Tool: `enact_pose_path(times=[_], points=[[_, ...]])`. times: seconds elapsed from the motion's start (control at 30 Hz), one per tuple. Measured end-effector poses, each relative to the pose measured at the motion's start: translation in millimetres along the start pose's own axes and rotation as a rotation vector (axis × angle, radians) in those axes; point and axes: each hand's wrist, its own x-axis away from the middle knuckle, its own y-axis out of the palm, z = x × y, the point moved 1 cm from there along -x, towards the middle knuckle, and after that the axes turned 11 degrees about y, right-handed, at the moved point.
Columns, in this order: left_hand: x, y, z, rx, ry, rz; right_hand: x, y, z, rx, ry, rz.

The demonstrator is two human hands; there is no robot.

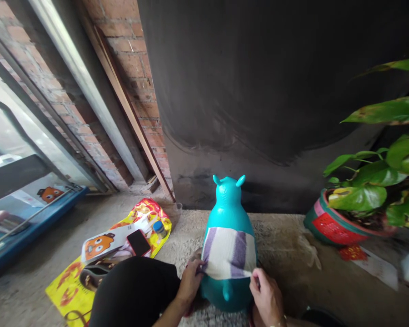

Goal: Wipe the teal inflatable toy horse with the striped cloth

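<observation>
Evidently mid-wipe, the left hand (191, 279) and right hand (266, 295) each pinch a lower corner of the striped cloth (229, 253) draped over the teal animal toy (229, 236) on the floor, so drawing it taut seems next.

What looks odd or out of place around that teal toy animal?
A striped purple-and-white cloth is draped over the teal inflatable toy animal, held by the left hand and right hand. The potted plant's leaves show yellow-brown damage.
</observation>
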Motion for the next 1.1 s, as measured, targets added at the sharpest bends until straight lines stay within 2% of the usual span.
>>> enact_pose_path(times=[0.27, 0.4, 0.57, 0.67, 0.77, 0.83, 0.9, 1.0, 1.1], points=[[-8, -32, 38, -0.046, 0.120, -0.019, -32, -19, -11, -0.071, -0.067, 0.066], [-11, -64, 63, -0.070, 0.183, -0.056, -47, -44, -27, -0.141, -0.090, 0.121], [-18, -113, 115, -0.157, 0.271, -0.107, -74, -83, -47, -0.224, -0.116, 0.135], [-38, -125, 135, -0.211, 0.303, -0.064, -99, -85, -44, -0.204, -0.117, 0.094], [-73, -116, 133, -0.252, 0.294, -0.005, -135, -63, -32, -0.115, -0.064, 0.010], [-97, -99, 123, -0.272, 0.257, 0.050, -158, -41, -22, -0.053, -0.016, -0.007], [-111, -76, 110, -0.279, 0.220, 0.106, -171, -19, -16, -0.015, 0.039, 0.035], [-110, -34, 87, -0.248, 0.201, 0.118, -160, 17, -16, 0.008, 0.127, 0.112], [-94, 12, 57, -0.214, 0.205, 0.070, -120, 58, -24, 0.033, 0.133, 0.068]])
